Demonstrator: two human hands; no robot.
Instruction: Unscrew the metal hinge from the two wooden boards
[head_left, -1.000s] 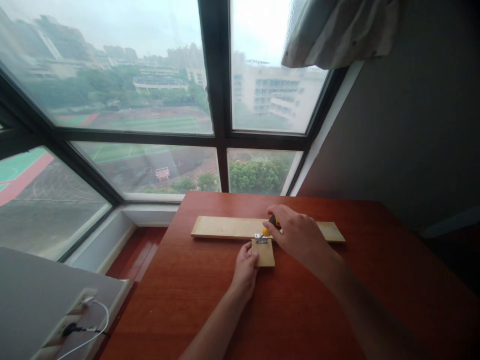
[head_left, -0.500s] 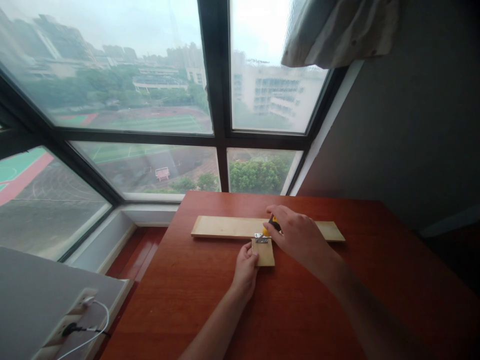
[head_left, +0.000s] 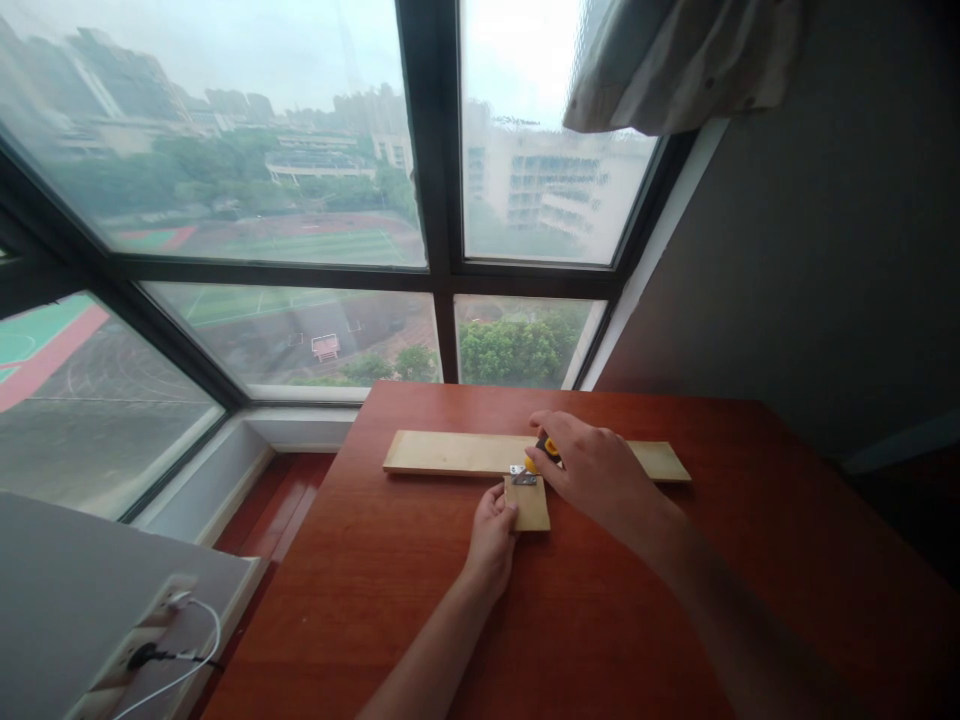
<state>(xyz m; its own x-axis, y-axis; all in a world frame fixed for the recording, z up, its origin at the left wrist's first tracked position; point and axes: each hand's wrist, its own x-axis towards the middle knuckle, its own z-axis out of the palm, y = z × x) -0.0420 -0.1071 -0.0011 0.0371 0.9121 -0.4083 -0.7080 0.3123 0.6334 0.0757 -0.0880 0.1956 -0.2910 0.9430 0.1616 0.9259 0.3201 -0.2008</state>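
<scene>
A long pale wooden board (head_left: 450, 452) lies across the table, with a small square wooden piece (head_left: 529, 508) at its near edge. A metal hinge (head_left: 523, 476) spans the joint between the two. My left hand (head_left: 492, 530) is closed on the left side of the small piece, thumb on top. From the right, my right hand (head_left: 592, 468) grips the black and yellow handle of a screwdriver (head_left: 553, 446), tilted with its lower end over the hinge. Its tip is too small to make out, and my fingers cover part of the handle.
The reddish-brown table (head_left: 360, 590) stands against large windows (head_left: 285, 330). A curtain (head_left: 682, 70) hangs at upper right beside a grey wall (head_left: 810, 250). At lower left, plugs and a white cable (head_left: 216, 632) sit at a wall socket (head_left: 124, 665).
Almost nothing differs. The fingers of my right hand have shifted very slightly on the screwdriver handle; the boards, the hinge and my left hand stay in place.
</scene>
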